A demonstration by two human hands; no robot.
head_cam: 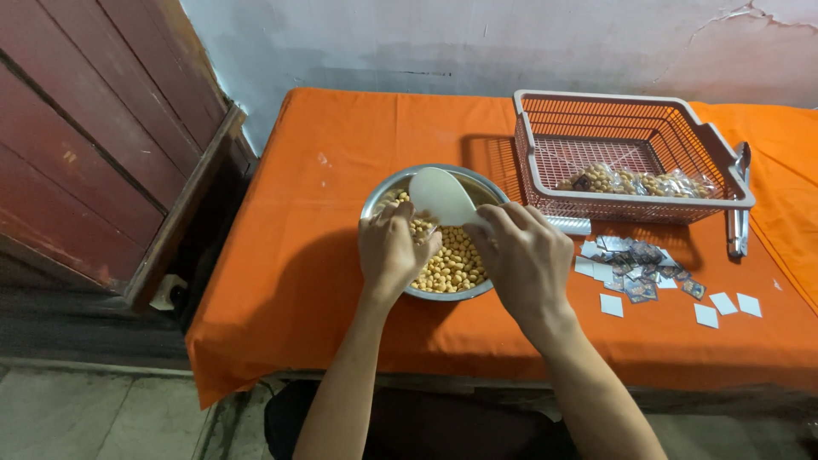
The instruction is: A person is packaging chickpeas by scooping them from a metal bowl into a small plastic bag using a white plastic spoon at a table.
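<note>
Gripping the white scoop (440, 196) by its handle, the right hand (524, 255) points its blade up-left over the bowl (379, 196) of nuts (456, 264), just beside the left hand (392, 247), curled inside, possibly holding nuts.

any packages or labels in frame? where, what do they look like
Clear plastic bags: inside the pink basket, back right; see-through, filled with pale yellow round snacks.
Small label cards: loose pile on the orange cloth right of the steel bowl; squarish, some dark and multicoloured, some plain white.
No signs or screens.
</note>
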